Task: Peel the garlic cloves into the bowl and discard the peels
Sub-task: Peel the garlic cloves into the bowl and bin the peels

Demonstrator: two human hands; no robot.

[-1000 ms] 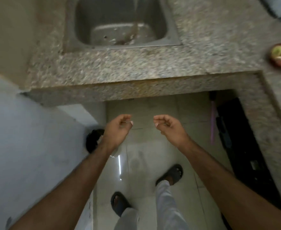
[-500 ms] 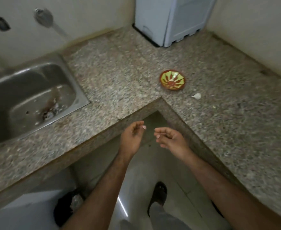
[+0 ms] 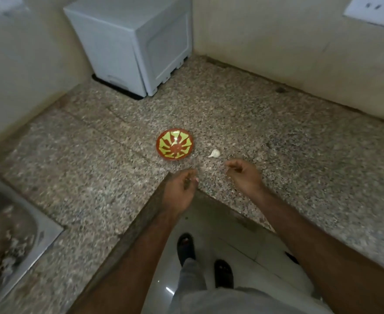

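Note:
A small red bowl [image 3: 175,143] with a yellow-green pattern sits on the granite counter [image 3: 277,155] near its inner corner. I cannot make out anything inside it. One unpeeled white garlic clove [image 3: 214,153] lies just right of the bowl. My left hand [image 3: 179,189] hovers over the counter's inner corner, below the bowl, fingers loosely curled around nothing I can see. My right hand [image 3: 245,175] hangs just below and right of the clove, fingers also loosely curled and holding nothing. Neither hand touches the clove or the bowl.
A white appliance [image 3: 136,41] stands in the far corner against the wall. A steel sink [image 3: 5,234] with scraps in it is set into the counter at lower left. A wall socket [image 3: 372,10] is at upper right. My sandalled feet [image 3: 186,248] stand on the tiled floor.
The view swung from the floor and sink up and right to the counter corner. Both hands rose from over the floor to the counter edge, close to the bowl and clove.

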